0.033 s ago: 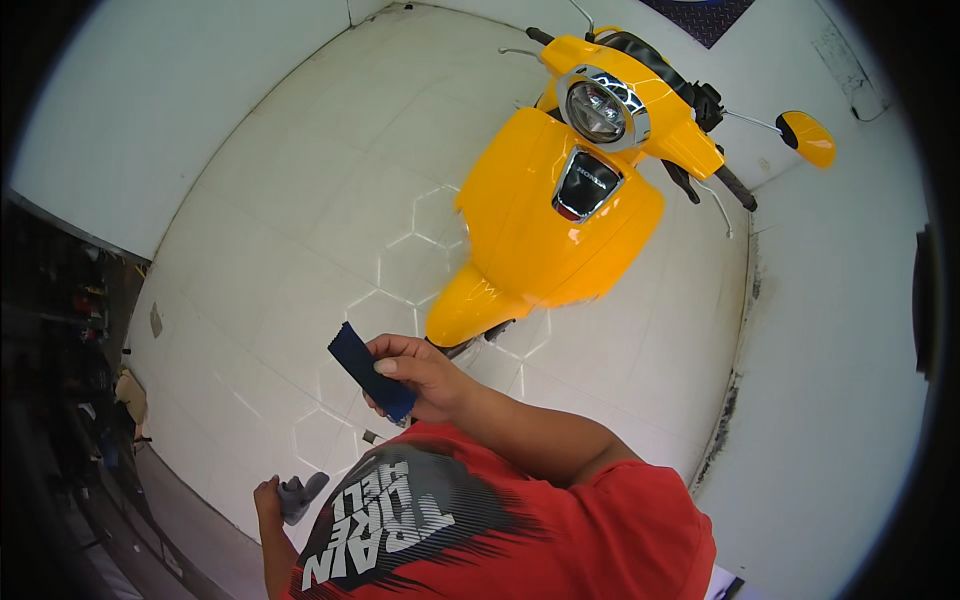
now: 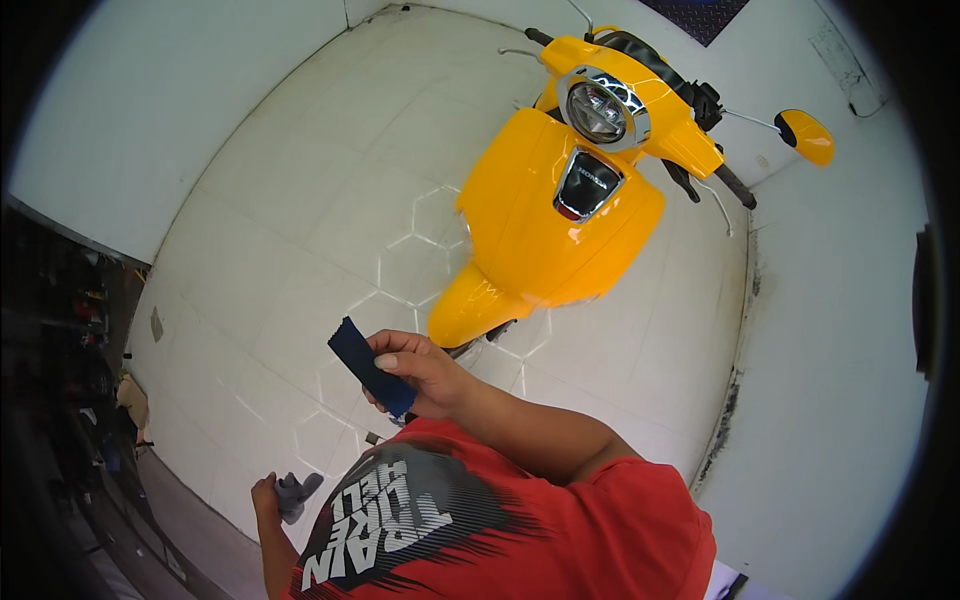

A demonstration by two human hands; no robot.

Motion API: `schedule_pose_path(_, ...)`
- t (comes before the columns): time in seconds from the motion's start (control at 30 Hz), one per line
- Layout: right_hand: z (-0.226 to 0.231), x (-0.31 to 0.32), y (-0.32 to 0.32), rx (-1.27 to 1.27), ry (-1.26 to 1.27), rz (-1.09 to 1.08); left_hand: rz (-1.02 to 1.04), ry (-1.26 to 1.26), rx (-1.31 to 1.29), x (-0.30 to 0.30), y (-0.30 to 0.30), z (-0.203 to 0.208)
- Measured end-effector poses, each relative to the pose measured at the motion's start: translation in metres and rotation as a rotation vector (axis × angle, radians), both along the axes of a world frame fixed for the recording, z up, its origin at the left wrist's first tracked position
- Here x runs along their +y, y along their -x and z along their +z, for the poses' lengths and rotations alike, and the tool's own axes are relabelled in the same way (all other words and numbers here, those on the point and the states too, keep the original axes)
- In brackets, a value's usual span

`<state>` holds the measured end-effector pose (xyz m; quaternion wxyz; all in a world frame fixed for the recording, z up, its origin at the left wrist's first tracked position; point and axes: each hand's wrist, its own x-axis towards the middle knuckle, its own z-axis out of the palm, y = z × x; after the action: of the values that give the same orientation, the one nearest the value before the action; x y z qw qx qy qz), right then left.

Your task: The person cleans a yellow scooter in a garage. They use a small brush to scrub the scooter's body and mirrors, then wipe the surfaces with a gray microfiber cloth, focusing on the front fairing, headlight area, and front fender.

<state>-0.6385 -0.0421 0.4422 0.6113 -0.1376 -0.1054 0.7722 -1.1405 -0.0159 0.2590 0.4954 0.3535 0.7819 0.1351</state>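
Observation:
My right hand [image 2: 425, 375] is closed on a small dark blue fabric strip [image 2: 358, 355] with zigzag-cut ends. The thumb lies on top of the strip and the other fingers go behind it. It is held in front of my red shirt, a little short of the front fender of a yellow scooter [image 2: 560, 220]. Lower and to the left, my left hand [image 2: 264, 494] grips a bunched grey cloth [image 2: 294, 496]. Part of that hand's grip is hidden by the cloth. Neither hand touches the scooter.
The scooter's mirror [image 2: 806, 137] sticks out at the right, and a handlebar grip [image 2: 738, 187] points toward the right wall [image 2: 830, 330]. Pale tiled floor [image 2: 290, 230] runs beneath. Shelves with dark clutter [image 2: 85, 330] stand at the far left.
The left hand and grey cloth have shifted very slightly left and up. My right hand with the blue strip has risen a touch. The scooter stays where it was.

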Motion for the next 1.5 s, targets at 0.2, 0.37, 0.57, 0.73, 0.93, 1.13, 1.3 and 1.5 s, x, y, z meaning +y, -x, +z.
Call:
schedule_pose_path(0.2, -0.003, 0.046, 0.006, -0.026, -0.050, -0.143, -0.255, -0.042, -0.092, 0.107, -0.097, 0.015)
schedule_pose_path(0.37, -0.026, 0.091, -0.002, 0.034, -0.037, -0.216, -0.550, -0.052, -0.161, 0.204, -0.177, 0.032)
schedule_pose_path(0.57, -0.028, 0.193, -0.054, -0.033, -0.083, -0.395, -0.564, -0.069, 0.022, 0.359, -0.184, 0.027)
schedule_pose_path(0.73, 0.008, 0.269, -0.126, -0.146, -0.131, -0.577, -0.940, 0.038, 0.181, 0.462, -0.137, -0.017)
schedule_pose_path(0.93, 0.041, 0.329, -0.189, -0.286, -0.159, -0.679, -1.135, 0.128, 0.179, 0.560, -0.181, -0.084)
schedule_pose_path(1.13, 0.023, 0.387, -0.224, -0.347, -0.019, -0.982, -1.329, 0.117, 0.184, 0.685, -0.298, -0.098)
schedule_pose_path(1.3, 0.035, 0.438, -0.264, -0.627, 0.320, -1.499, -1.574, 0.000, 0.243, 0.846, -0.396, -0.088)
schedule_pose_path(1.5, 0.089, 0.468, -0.336, -1.243, 0.687, -2.138, -1.551, -0.086, 0.282, 0.997, -0.581, -0.053)
